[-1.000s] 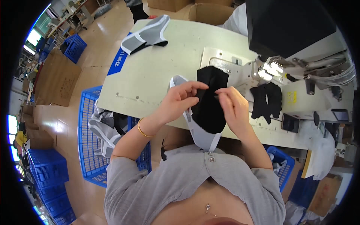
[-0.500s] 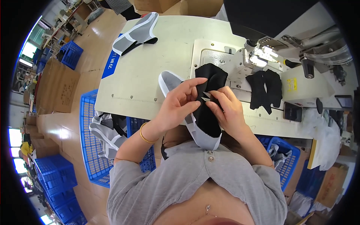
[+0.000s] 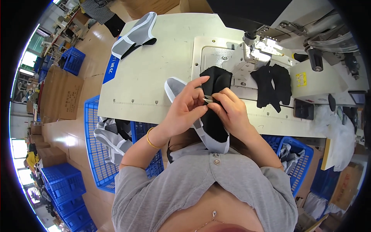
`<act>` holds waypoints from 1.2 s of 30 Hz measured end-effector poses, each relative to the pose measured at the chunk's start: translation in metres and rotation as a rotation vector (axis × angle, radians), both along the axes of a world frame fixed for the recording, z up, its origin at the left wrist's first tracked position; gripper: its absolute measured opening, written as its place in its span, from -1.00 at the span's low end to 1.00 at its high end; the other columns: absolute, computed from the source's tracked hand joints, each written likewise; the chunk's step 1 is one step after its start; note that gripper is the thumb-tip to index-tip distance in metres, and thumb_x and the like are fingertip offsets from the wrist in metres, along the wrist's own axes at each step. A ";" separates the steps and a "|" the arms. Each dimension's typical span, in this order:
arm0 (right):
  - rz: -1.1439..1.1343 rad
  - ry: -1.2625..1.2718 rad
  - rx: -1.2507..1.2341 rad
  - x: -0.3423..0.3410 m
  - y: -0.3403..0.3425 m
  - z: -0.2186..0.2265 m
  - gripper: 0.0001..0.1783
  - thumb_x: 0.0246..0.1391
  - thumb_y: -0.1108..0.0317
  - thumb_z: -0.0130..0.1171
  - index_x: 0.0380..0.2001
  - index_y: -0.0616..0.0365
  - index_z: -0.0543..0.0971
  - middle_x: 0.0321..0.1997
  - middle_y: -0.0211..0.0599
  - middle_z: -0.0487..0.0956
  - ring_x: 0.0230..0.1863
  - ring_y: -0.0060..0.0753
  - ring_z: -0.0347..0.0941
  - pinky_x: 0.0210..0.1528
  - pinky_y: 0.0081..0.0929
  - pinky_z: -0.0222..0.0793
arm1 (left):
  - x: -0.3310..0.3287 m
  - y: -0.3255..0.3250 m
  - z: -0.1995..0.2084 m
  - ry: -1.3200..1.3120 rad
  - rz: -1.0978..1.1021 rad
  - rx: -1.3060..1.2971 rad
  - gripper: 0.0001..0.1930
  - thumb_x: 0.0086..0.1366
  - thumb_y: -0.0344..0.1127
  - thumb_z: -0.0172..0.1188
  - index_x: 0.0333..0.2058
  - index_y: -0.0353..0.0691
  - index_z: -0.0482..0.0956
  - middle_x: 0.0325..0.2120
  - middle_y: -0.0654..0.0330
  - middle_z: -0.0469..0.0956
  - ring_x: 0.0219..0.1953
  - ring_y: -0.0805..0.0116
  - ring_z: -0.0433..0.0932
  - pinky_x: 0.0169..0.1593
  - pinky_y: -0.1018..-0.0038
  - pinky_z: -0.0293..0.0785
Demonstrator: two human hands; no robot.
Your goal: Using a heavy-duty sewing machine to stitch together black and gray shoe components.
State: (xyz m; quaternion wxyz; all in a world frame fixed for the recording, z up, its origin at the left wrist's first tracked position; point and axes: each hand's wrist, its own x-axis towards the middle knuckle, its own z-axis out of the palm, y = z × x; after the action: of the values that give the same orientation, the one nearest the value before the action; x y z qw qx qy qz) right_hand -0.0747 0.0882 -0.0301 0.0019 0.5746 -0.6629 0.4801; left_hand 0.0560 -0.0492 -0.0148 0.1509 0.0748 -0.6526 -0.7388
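A grey and white shoe upper [image 3: 213, 143] with black lining [image 3: 215, 123] rests between my body and the table edge, its far end over the sewing machine bed. My left hand [image 3: 184, 104] grips the upper's side with curled fingers, its forefinger and thumb apart around the work spot. Between thumb and fingers my right hand [image 3: 232, 110] holds small pointed metal snips [image 3: 208, 100], whose handle is hidden in the palm. The tips point left, at the black lining beside my left fingers. Whether they touch a thread is too small to tell.
The sewing machine head [image 3: 249, 52] stands just beyond the upper. Black fabric pieces [image 3: 271, 86] and a phone [image 3: 303, 109] lie to the right. Another grey upper [image 3: 135, 35] is at the far left. Blue baskets [image 3: 101, 170] with uppers stand below the table on both sides.
The snips' blades have come closer together and moved slightly left, with my right hand. My left hand keeps its grip on the upper. The whole view has shifted a little.
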 end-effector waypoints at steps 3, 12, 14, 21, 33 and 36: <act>0.003 -0.210 -0.037 -0.005 0.000 -0.011 -0.85 0.08 0.44 0.29 -0.32 0.25 0.54 -0.46 -0.34 0.40 -0.57 -0.44 0.34 -0.49 -0.55 0.27 | -0.001 0.000 0.002 -0.027 -0.046 0.000 -0.23 0.14 -0.64 0.08 0.35 -0.21 0.09 -0.46 0.37 0.26 -0.44 0.66 0.22 -0.35 0.70 0.14; -0.367 -0.485 -0.085 -0.021 -0.006 -0.016 -0.49 -0.13 0.26 0.51 -0.22 0.16 0.42 -0.36 -0.41 0.39 -0.46 -0.58 0.30 -0.43 -0.56 0.29 | -0.006 -0.004 0.000 -0.015 -0.007 0.071 -0.15 0.14 -0.67 0.09 0.38 -0.20 -0.08 -0.49 0.32 0.27 -0.46 0.63 0.23 -0.37 0.68 0.20; -0.413 -0.229 0.012 -0.016 -0.007 -0.010 -0.48 -0.19 0.33 0.51 -0.22 0.18 0.41 -0.21 -0.18 0.44 -0.36 -0.21 0.44 -0.33 -0.33 0.41 | -0.005 -0.003 -0.002 -0.007 0.015 0.081 -0.16 0.15 -0.66 0.09 0.37 -0.23 -0.09 -0.48 0.32 0.30 -0.45 0.64 0.28 -0.38 0.68 0.25; -0.113 0.026 -0.222 -0.019 -0.003 -0.014 -0.68 -0.10 0.53 0.39 -0.26 0.22 0.51 -0.14 -0.12 0.55 -0.30 -0.18 0.57 -0.36 -0.38 0.51 | 0.002 -0.004 -0.024 -0.077 0.074 0.077 -0.49 0.20 -0.60 0.09 0.14 -0.26 0.26 -0.38 0.31 0.48 -0.42 0.65 0.41 -0.41 0.67 0.34; -0.005 -0.147 0.010 -0.014 -0.020 0.011 -0.63 -0.04 0.48 0.37 -0.13 0.21 0.52 -0.46 -0.23 0.52 -0.50 -0.33 0.50 -0.42 -0.46 0.42 | 0.004 -0.005 -0.010 -0.160 -0.120 -0.229 -0.67 0.15 -0.64 0.04 -0.08 -0.26 0.37 -0.40 0.35 0.35 -0.33 0.60 0.34 -0.27 0.60 0.31; -0.009 -0.118 -0.006 -0.020 -0.016 -0.001 -0.70 -0.05 0.48 0.35 -0.21 0.20 0.52 -0.42 -0.22 0.54 -0.51 -0.29 0.51 -0.44 -0.43 0.43 | 0.002 -0.006 -0.021 -0.146 -0.129 -0.141 -0.67 0.14 -0.63 0.06 -0.10 -0.25 0.37 -0.41 0.36 0.34 -0.34 0.60 0.33 -0.26 0.60 0.31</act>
State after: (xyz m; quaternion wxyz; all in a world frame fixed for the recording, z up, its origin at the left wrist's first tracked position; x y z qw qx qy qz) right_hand -0.0950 0.0723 -0.0315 -0.0331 0.5421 -0.6630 0.5152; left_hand 0.0579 -0.0553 -0.0357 0.0601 0.0754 -0.7156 -0.6918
